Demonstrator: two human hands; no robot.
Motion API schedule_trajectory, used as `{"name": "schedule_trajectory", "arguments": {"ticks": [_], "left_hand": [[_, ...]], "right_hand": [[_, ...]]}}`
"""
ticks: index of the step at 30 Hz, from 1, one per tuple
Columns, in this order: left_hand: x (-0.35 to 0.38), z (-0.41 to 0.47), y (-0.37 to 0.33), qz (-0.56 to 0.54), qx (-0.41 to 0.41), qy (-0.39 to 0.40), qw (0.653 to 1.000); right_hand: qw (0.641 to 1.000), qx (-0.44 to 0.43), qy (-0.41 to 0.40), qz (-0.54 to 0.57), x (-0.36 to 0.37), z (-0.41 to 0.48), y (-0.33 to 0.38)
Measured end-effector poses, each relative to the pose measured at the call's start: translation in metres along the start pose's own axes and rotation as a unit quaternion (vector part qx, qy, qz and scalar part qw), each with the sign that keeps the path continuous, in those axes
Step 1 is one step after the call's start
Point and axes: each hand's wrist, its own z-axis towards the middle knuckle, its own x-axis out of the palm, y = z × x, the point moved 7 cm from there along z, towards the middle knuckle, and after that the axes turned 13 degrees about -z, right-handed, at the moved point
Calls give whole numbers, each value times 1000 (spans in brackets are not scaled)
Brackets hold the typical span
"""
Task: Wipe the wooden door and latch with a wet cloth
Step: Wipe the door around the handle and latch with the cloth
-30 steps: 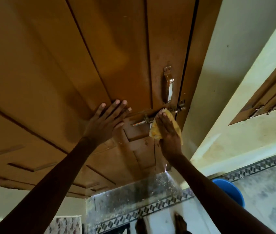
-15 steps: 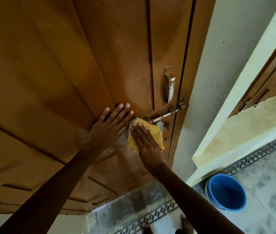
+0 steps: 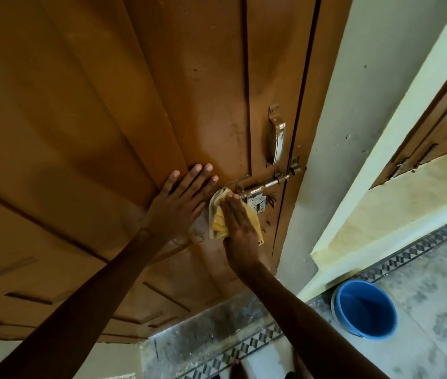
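Observation:
The brown wooden door fills the left and middle of the view. Its metal sliding latch runs toward the frame on the right, under a shiny pull handle. My right hand presses a crumpled yellow cloth flat against the door just below and left of the latch bolt. My left hand lies flat on the door with fingers spread, right beside the cloth.
A blue bucket stands on the tiled floor at the lower right, against a pale wall corner. A patterned tile border runs along the floor. Another wooden frame sits at the right edge.
My right hand with the cloth slid left from the latch bolt's right part to the door surface beside my left hand. The view tilted down, showing more of the bucket.

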Motion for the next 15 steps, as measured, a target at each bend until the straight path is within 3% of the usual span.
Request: {"name": "schedule_trajectory", "arguments": {"ticks": [3,8,11,15], "left_hand": [[-1,0,1,-1,-2,-1,1000],[0,-1,-1,5,-5,-8,1000],[2,1,-1,1,-4,-7,1000],[-1,1,-1,1,-5,-14,1000]], "right_hand": [[998,-59,-8,-26,-5,-3,6],[998,49,-36,-8,-34,8,-19],[998,2,-11,-69,-16,9,9],[1000,17,3,-8,-18,16,5]]}}
